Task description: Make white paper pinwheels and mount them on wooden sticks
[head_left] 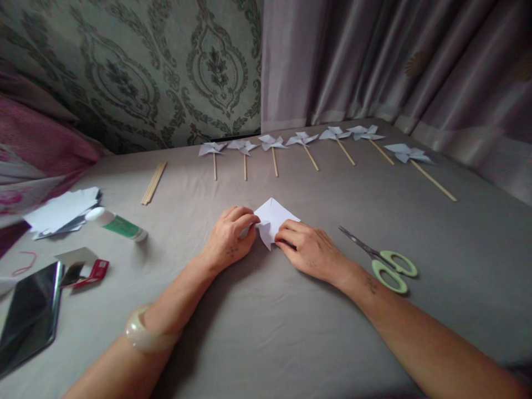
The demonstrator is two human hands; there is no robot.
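A square of white paper (pixel 277 213) lies on the grey cloth between my two hands, cut from its corners, with one flap curled up at the near left. My left hand (pixel 233 235) pinches that side of the paper between thumb and fingers. On the right edge, my right hand (pixel 308 248) has its fingers bent and closed on the paper, partly hiding it. A pair of scissors (pixel 380 259) with pale green handles lies to the right of my right hand, its blades slightly apart.
Several white paper pinwheels on sticks (pixel 273 143) line the far side of the cloth (pixel 257 321). Bare wooden sticks (pixel 153 183) lie at the back left. A glue stick (pixel 118 224), stacked paper (pixel 64 211), a red box (pixel 89 271) and a dark phone (pixel 31 316) are on the left.
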